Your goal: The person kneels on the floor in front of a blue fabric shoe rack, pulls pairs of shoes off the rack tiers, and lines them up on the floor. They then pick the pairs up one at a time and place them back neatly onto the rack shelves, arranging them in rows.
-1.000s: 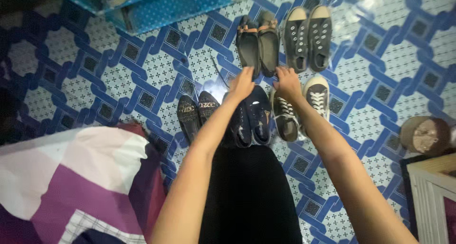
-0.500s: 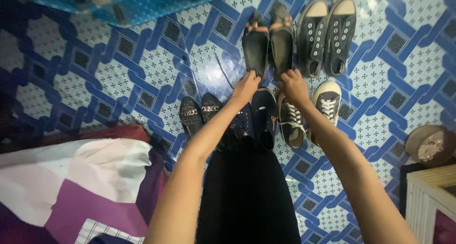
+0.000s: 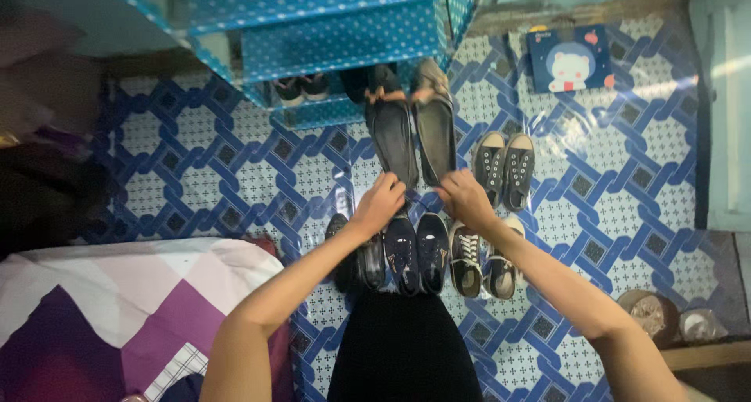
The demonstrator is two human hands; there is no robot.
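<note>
Left hand [image 3: 381, 202] and right hand [image 3: 463, 199] each grip a dark flat shoe [image 3: 393, 140] above the blue-patterned floor [image 3: 195, 167].

Both arms are bare from the lower edge of the frame up to the hands, with no sleeves. The left hand [image 3: 381, 202] and right hand [image 3: 464, 199] wear no gloves. A plain black garment [image 3: 403, 347] covers the legs at bottom centre.

Your flat shoes [image 3: 413, 140] look like smooth matt leather; the sneakers [image 3: 504, 167] are canvas, and the floor tiles [image 3: 610, 191] are glossy.
</note>
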